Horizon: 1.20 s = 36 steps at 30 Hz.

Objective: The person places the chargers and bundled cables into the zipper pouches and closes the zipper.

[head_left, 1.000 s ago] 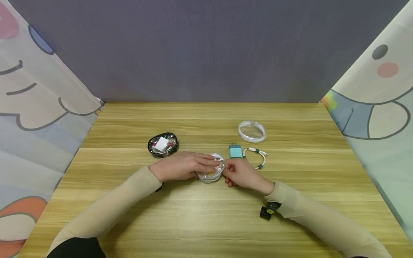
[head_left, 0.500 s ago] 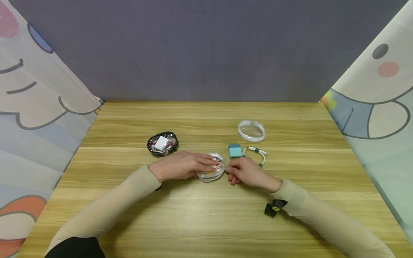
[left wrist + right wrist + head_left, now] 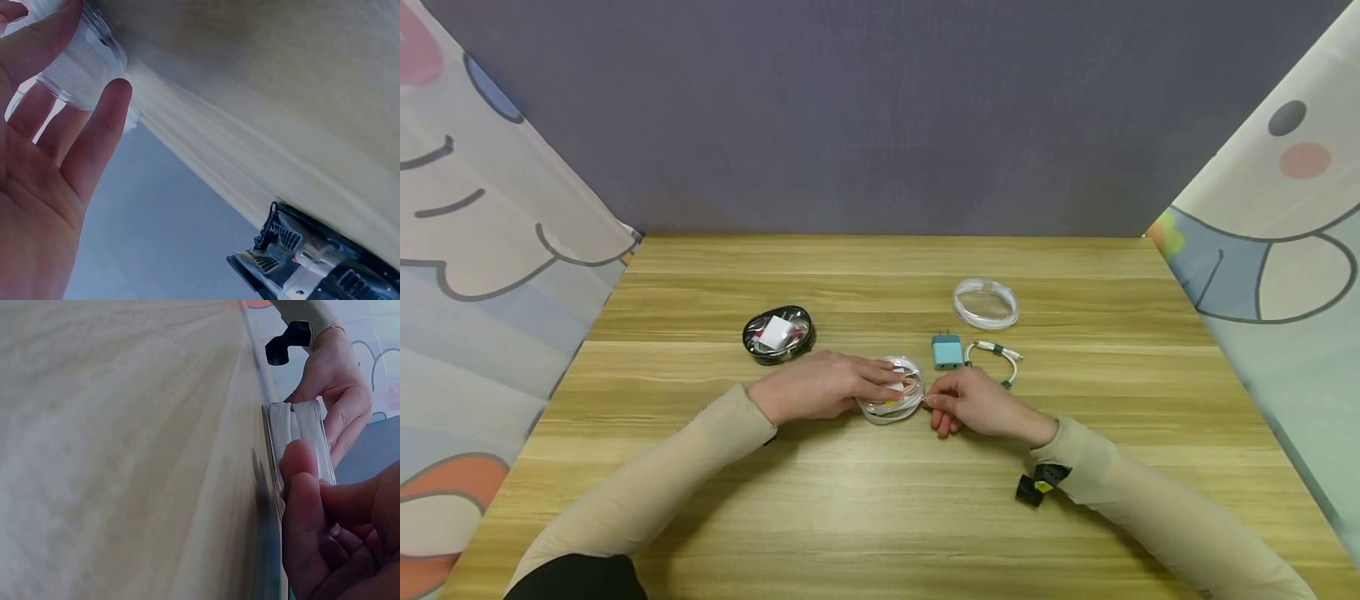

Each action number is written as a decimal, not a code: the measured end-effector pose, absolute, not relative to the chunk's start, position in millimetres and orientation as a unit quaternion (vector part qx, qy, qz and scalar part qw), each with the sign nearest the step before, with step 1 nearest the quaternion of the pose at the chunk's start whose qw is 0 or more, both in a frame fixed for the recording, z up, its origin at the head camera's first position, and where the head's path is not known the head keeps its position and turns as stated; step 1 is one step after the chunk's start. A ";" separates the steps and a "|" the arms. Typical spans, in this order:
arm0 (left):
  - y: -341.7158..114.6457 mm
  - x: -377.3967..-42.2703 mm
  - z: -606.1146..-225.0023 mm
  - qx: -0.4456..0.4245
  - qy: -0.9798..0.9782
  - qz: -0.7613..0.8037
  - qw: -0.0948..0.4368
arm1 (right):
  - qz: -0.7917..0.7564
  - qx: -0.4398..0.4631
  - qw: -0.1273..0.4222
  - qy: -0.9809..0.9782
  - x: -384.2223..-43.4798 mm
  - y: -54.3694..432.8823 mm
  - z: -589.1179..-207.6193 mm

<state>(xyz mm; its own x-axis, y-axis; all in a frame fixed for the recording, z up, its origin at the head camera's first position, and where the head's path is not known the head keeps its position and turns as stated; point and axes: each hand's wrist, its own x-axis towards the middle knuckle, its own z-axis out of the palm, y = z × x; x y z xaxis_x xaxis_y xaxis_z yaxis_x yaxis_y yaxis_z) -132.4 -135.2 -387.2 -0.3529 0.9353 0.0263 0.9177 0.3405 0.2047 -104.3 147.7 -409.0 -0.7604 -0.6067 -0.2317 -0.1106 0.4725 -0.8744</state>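
A small round clear pouch with white zipped edging (image 3: 891,414) lies at mid-table, with pinkish, white and yellow bits showing inside. My left hand (image 3: 826,385) holds it from the left, fingers spread over the top; in the left wrist view the clear pouch (image 3: 84,65) sits between thumb and fingers. At the pouch's right edge, my right hand (image 3: 973,402) pinches a tiny zipper pull between thumb and forefinger. The right wrist view shows the zipped side of the pouch (image 3: 300,428) edge-on, with right fingertips (image 3: 300,459) right at it, mostly hiding the pull.
A black-edged clear case (image 3: 780,336) with a white item inside lies behind the left hand. Beyond the right hand are a teal plug charger (image 3: 947,352), a looped white cable (image 3: 1012,369) and another round clear pouch with white edging (image 3: 986,322). A grey panel (image 3: 880,117) stands behind the table.
My right hand has shifted slightly right, its wrist swinging outward, while still pinching at the pouch's right edge. The left hand and the pouch have stayed in place.
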 end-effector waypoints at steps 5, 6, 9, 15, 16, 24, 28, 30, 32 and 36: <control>-134.0 -131.5 -386.6 0.565 0.821 0.081 0.039 | -0.460 -0.231 0.267 0.815 -104.8 148.3 -408.9; -133.8 -131.3 -386.6 0.564 0.821 0.078 0.037 | -0.460 -0.232 0.267 0.814 -105.1 148.6 -409.1; -133.8 -130.4 -386.6 0.571 0.818 0.062 0.021 | -0.464 -0.229 0.267 0.813 -104.8 148.5 -409.9; -133.0 -128.1 -390.2 0.623 0.781 0.031 -0.047 | -0.470 -0.215 0.252 0.818 -102.7 145.1 -413.8; -132.8 -127.6 -391.0 0.628 0.776 0.035 -0.050 | -0.470 -0.216 0.248 0.819 -103.3 144.7 -414.2; -131.1 -124.3 -387.4 0.610 0.790 0.063 0.002 | -0.440 -0.235 0.236 0.834 -106.2 146.2 -410.8; -127.8 -123.1 -384.6 0.597 0.800 0.050 0.009 | -0.439 -0.258 0.242 0.826 -106.6 147.8 -409.1; -126.5 -122.2 -383.6 0.588 0.807 0.048 0.015 | -0.443 -0.265 0.250 0.819 -106.6 147.6 -409.1; -125.8 -121.5 -382.9 0.581 0.812 0.047 0.021 | -0.448 -0.266 0.261 0.813 -106.2 146.2 -409.1; -124.7 -120.9 -381.6 0.579 0.814 0.046 0.023 | -0.464 -0.275 0.280 0.794 -104.5 142.2 -411.9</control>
<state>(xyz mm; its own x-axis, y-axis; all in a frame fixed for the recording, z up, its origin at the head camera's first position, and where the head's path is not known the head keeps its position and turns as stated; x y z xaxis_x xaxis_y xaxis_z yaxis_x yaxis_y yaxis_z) -120.9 -124.7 -381.6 -0.3293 0.9441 0.0162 0.9398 0.3260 0.1023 -104.5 142.2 -411.9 -0.6920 -0.6970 -0.1880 -0.1778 0.4169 -0.8914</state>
